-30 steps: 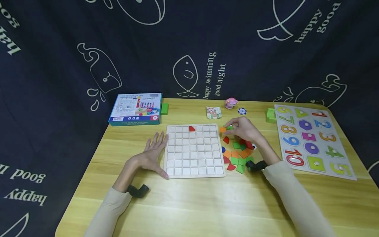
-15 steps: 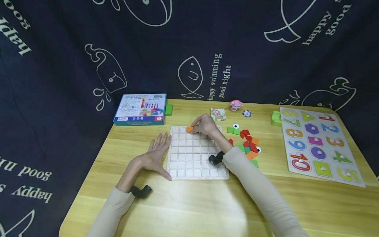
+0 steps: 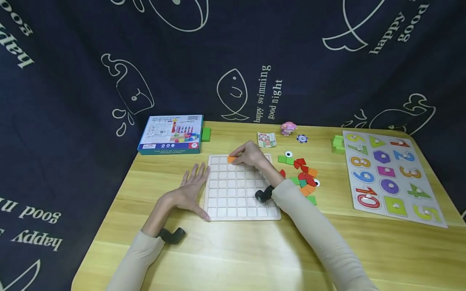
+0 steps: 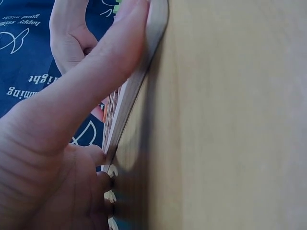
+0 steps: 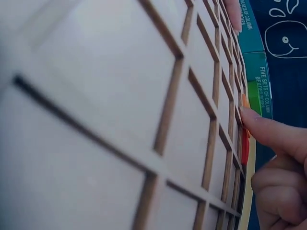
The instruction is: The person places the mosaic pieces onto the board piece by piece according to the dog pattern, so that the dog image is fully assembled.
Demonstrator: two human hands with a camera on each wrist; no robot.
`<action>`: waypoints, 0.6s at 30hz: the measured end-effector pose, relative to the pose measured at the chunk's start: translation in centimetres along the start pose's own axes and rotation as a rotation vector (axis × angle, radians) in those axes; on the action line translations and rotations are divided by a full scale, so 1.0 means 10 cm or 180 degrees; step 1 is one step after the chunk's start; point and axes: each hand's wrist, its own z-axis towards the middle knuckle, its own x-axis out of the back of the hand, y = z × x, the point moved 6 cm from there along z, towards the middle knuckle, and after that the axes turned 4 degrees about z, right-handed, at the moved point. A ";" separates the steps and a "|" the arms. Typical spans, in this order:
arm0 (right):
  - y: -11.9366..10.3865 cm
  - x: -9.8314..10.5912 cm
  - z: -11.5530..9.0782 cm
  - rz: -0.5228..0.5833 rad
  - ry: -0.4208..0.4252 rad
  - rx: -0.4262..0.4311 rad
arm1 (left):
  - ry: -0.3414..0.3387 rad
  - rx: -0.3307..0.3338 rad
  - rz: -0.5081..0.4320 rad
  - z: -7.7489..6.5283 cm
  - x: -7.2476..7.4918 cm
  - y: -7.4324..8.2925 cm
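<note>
A white wooden grid board (image 3: 232,201) lies flat on the table. My left hand (image 3: 185,195) is spread along its left side, and in the left wrist view the thumb (image 4: 103,72) rests against the board's edge. At the top row, my right hand (image 3: 251,154) pinches an orange square tile (image 3: 231,159) between thumb and finger, low over the cells. A red quarter-circle piece (image 5: 245,148) sits beside that tile in the right wrist view; in the head view, the right hand mostly covers it.
Loose red, green and orange tiles (image 3: 307,178) lie right of the board, partly behind the right arm. Behind stand a boxed toy (image 3: 170,135), a small patterned card (image 3: 267,140), a pink figurine (image 3: 289,128) and a poker chip (image 3: 302,138). A number puzzle board (image 3: 395,178) lies far right.
My right hand has carried the orange tile leftward from beside the loose tiles to the board's top row, then stayed nearly still. My left hand has kept its place at the board.
</note>
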 end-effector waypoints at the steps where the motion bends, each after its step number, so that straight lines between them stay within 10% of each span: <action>1: 0.00 0.01 -0.01 0.0022 -0.0055 0.0034 | -0.0002 -0.0004 -0.0010 0.00 0.00 0.01; 8: 0.16 0.61 -0.37 -0.0156 0.0098 0.0232 | 0.0029 -0.0043 0.0006 0.01 0.00 0.02; 13: 0.62 1.36 -0.80 -0.0367 0.0532 -0.0187 | 0.0049 -0.0060 0.0004 0.02 -0.01 0.01; 18: 1.06 1.72 -0.97 -0.0536 0.0399 -0.0566 | 0.0024 -0.0046 0.0013 0.02 -0.01 0.02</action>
